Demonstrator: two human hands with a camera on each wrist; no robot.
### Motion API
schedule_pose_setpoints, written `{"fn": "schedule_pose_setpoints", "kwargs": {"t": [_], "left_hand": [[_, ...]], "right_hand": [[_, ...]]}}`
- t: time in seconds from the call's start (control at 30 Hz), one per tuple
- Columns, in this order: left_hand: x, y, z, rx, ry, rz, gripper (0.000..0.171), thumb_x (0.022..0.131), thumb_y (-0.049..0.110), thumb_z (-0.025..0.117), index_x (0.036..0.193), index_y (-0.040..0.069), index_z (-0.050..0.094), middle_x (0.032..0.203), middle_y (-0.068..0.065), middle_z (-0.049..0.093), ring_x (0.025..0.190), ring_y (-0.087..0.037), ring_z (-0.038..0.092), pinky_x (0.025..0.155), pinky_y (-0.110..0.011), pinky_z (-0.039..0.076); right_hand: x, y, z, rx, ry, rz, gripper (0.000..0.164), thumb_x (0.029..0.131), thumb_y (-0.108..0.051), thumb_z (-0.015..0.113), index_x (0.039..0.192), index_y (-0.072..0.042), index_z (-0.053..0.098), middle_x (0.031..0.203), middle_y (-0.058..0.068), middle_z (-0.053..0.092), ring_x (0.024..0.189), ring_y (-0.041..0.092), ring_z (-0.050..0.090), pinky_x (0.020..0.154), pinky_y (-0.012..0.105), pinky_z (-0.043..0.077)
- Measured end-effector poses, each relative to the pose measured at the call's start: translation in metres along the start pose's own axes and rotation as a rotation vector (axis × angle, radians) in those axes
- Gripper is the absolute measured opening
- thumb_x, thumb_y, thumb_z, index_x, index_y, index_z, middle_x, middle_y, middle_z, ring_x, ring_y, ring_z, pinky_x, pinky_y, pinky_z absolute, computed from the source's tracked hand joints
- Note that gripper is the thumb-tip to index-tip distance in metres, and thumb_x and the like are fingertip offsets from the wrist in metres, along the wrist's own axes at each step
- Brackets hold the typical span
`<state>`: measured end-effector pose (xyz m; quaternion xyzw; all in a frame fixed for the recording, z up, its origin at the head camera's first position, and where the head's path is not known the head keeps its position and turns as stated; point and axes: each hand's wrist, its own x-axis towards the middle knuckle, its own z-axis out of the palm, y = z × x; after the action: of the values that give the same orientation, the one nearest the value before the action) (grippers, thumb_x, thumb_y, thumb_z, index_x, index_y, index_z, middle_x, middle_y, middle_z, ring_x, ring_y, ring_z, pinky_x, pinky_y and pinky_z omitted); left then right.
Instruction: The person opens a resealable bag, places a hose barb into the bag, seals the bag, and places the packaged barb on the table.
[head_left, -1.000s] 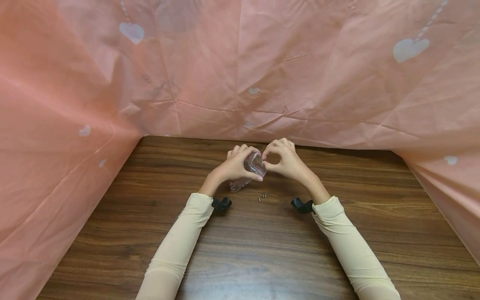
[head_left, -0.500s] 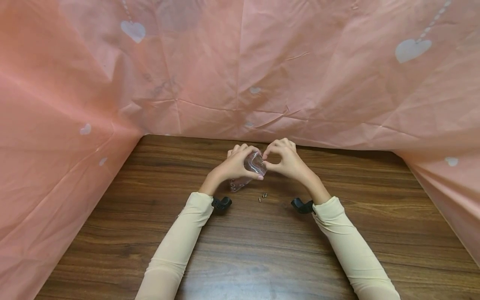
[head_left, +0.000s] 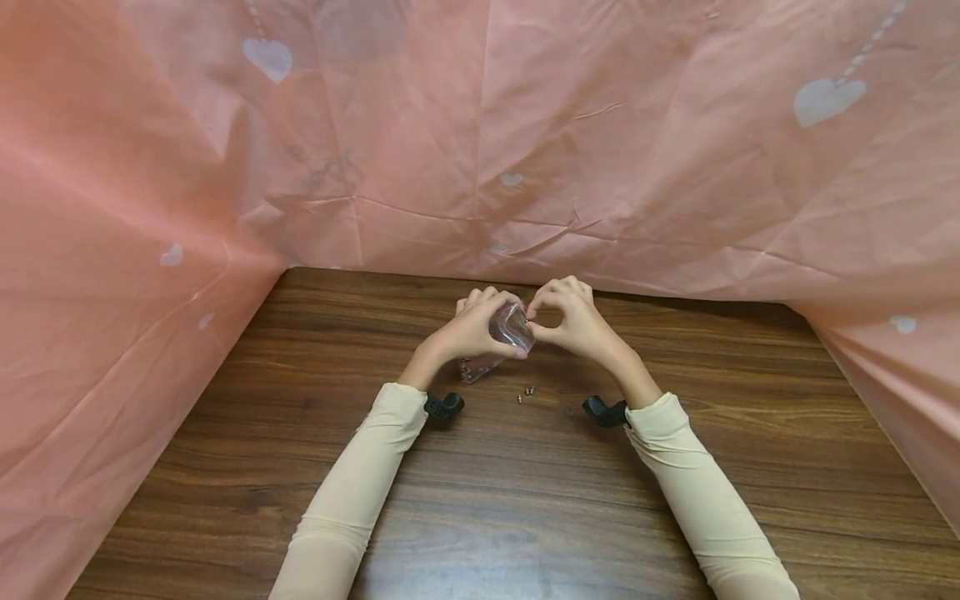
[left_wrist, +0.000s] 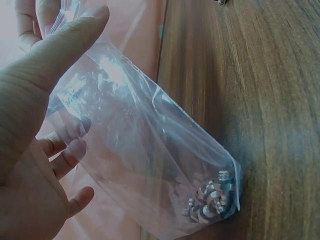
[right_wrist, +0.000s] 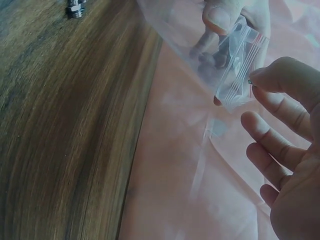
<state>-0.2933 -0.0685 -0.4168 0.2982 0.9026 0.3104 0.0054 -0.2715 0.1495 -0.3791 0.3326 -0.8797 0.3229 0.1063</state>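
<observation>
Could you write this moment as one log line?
left hand: grips clear bag | right hand: pinches tiny piece near bag's zip end | inside bag: metal fittings | on table: loose fittings

Room on tbl (head_left: 487,508) betw. sleeves (head_left: 356,492); metal bits (head_left: 530,391) ahead, cloth (head_left: 480,158) beyond in way.

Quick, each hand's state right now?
Left hand: holding a clear plastic zip bag of small silvery metal fittings.
Right hand: pinching a tiny dark piece, too hidden to identify.
</observation>
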Motion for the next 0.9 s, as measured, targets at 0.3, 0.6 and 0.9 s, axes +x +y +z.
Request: {"fn": "schedule_pose_setpoints", "kwargs": {"t": [0.3, 0.6, 0.9], "left_hand": [[0.0008, 0.0001, 0.0022, 0.006, -0.004, 0.001, 0.081, 0.068, 0.05, 0.092, 0.136, 0.023, 0.055, 0.123, -0.002, 0.055, 0.116, -0.024, 0.043, 0.102, -0.046, 0.03], [-0.0002, 0.0018, 0.0016, 0.003, 0.0, -0.005, 0.079, 0.071, 0.051, 0.09, 0.135, 0.023, 0.055, 0.124, -0.001, 0.055, 0.117, -0.023, 0.042, 0.103, -0.048, 0.03], [-0.0019, 0.0028, 0.0, -0.003, 0.006, 0.0, 0.074, 0.073, 0.05, 0.089, 0.133, 0.024, 0.056, 0.122, -0.001, 0.056, 0.116, -0.024, 0.042, 0.101, -0.048, 0.03]], "right_hand": [[-0.001, 0.0011, 0.0003, 0.001, -0.01, 0.007, 0.011, 0.083, -0.008, 0.08, 0.089, -0.009, 0.071, 0.106, 0.011, 0.066, 0.105, 0.031, 0.048, 0.106, 0.059, 0.024], [-0.001, 0.0018, 0.0006, 0.007, 0.0, -0.005, 0.009, 0.084, -0.008, 0.08, 0.087, -0.011, 0.072, 0.104, 0.01, 0.066, 0.103, 0.03, 0.048, 0.103, 0.057, 0.025], [-0.0006, 0.0041, 0.0012, 0.007, 0.009, -0.015, 0.01, 0.084, -0.009, 0.08, 0.09, -0.011, 0.072, 0.104, 0.01, 0.067, 0.1, 0.029, 0.047, 0.101, 0.057, 0.026]]}}
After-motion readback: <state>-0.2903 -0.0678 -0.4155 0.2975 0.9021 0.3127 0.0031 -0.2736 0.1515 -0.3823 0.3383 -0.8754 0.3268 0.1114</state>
